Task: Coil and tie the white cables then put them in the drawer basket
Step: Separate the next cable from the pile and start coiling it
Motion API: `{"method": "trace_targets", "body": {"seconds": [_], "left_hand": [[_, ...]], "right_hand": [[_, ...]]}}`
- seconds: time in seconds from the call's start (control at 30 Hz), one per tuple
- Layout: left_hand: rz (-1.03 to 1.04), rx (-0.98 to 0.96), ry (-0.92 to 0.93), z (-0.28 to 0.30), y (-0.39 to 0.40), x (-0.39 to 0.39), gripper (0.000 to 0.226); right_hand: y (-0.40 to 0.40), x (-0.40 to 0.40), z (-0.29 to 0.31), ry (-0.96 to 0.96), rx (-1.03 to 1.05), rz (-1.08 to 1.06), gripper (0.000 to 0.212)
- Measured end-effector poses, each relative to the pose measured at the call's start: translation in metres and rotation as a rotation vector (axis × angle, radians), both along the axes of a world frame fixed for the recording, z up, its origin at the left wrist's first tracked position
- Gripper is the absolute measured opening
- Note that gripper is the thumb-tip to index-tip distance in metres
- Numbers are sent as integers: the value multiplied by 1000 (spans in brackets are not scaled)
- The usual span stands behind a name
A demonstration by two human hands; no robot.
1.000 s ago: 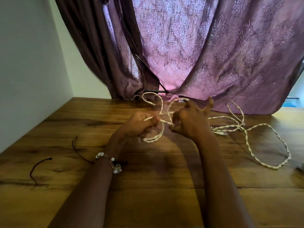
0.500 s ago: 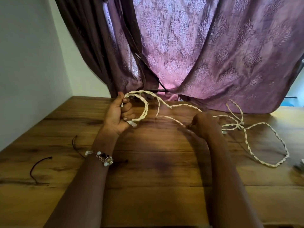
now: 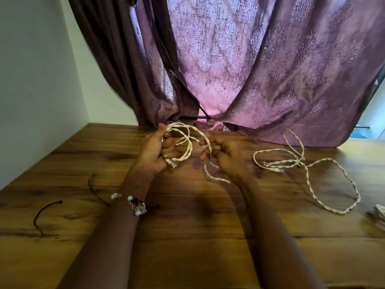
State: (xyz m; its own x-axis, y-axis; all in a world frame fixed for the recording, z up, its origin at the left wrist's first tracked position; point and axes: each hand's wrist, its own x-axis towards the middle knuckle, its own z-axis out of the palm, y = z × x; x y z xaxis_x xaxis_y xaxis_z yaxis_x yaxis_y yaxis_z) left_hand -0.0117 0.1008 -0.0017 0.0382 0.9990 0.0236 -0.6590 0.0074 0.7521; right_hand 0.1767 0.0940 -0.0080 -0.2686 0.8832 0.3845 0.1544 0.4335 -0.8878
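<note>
Coiling underway, about 2 loops of 1 white cable (image 3: 188, 142) gripped in left hand (image 3: 153, 150); tail pinched by right hand (image 3: 226, 155), dangling to wooden table (image 3: 187, 236). Second white cable (image 3: 308, 170) loose, uncoiled at right. Still to tie; drawer basket unseen.

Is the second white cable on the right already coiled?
No, the second cable lies loose and sprawled on the wooden table, untouched by either hand.
</note>
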Motion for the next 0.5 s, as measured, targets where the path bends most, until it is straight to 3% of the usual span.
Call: {"method": "trace_targets", "body": {"seconds": [0.07,0.13,0.27,0.37,0.47,0.5], "left_hand": [[5,-6,-78,2,-1,-2,43],[-16,-10,-153,3,-1,-2,44],[-87,23,-269,5,-5,-1,46],[-101,30,-271,6,-8,4,57],[-109,32,-294,8,-9,7,59],[-113,33,-281,9,-9,8,56]], "right_hand": [[0,4,3,206,-133,40,32],[1,12,4,278,-199,50,20],[9,25,-2,-89,-25,-131,5],[18,27,-10,-383,121,-300,22],[26,28,-19,-644,220,-481,6],[28,28,-22,-683,209,-550,10]]}}
